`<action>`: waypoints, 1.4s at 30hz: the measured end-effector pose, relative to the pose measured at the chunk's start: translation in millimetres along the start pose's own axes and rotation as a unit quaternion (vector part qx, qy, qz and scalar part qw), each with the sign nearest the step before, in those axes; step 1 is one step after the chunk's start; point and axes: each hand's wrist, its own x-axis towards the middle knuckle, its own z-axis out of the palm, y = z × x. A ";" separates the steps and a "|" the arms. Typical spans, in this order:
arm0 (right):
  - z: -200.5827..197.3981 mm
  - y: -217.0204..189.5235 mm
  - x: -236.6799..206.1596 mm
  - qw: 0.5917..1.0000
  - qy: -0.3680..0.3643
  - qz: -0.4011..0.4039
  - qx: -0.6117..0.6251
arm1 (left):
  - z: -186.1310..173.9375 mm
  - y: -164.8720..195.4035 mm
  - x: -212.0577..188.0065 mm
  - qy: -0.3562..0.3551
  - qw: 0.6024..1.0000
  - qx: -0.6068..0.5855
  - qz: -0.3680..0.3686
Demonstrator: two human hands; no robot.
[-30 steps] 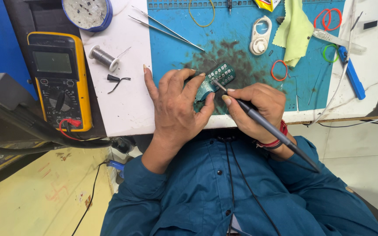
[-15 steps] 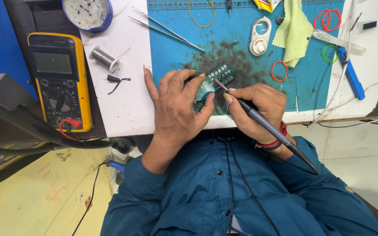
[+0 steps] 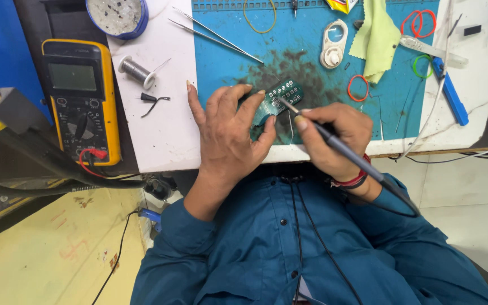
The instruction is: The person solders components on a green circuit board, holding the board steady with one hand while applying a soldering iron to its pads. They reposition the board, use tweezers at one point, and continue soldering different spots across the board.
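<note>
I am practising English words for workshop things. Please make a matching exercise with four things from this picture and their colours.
Things:
1. multimeter
2. cloth
3. circuit board
4. work mat

Colours:
A. pale yellow-green
B. blue
C. yellow and black
D. dark green

Pairs: 1-C, 2-A, 3-D, 4-B

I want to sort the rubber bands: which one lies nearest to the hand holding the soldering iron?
The red rubber band on the blue mat, just above the right hand. The other red, green and yellow bands lie farther up.
</note>
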 end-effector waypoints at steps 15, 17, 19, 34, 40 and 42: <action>7.2 13.0 -2.8 0.995 0.036 0.037 0.088 | -62.4 -87.7 13.7 0.113 0.977 0.167 -0.076; 6.6 13.4 -1.7 0.994 0.040 0.035 0.090 | -65.6 -88.1 20.8 0.086 0.976 0.184 -0.076; 7.2 13.9 -2.2 0.995 0.049 0.024 0.087 | -67.5 -82.5 25.0 0.099 0.979 0.163 -0.075; 5.4 7.0 -4.1 0.994 0.037 0.050 0.090 | -6.5 -4.5 4.7 0.081 0.995 -0.061 -0.002; 5.1 1.3 -0.5 0.995 0.014 0.068 0.065 | -2.7 -7.5 -2.6 0.083 0.996 -0.024 0.016; 4.2 -1.0 -0.2 0.997 0.008 0.059 0.058 | -0.2 -7.2 -4.0 0.084 0.996 -0.010 0.019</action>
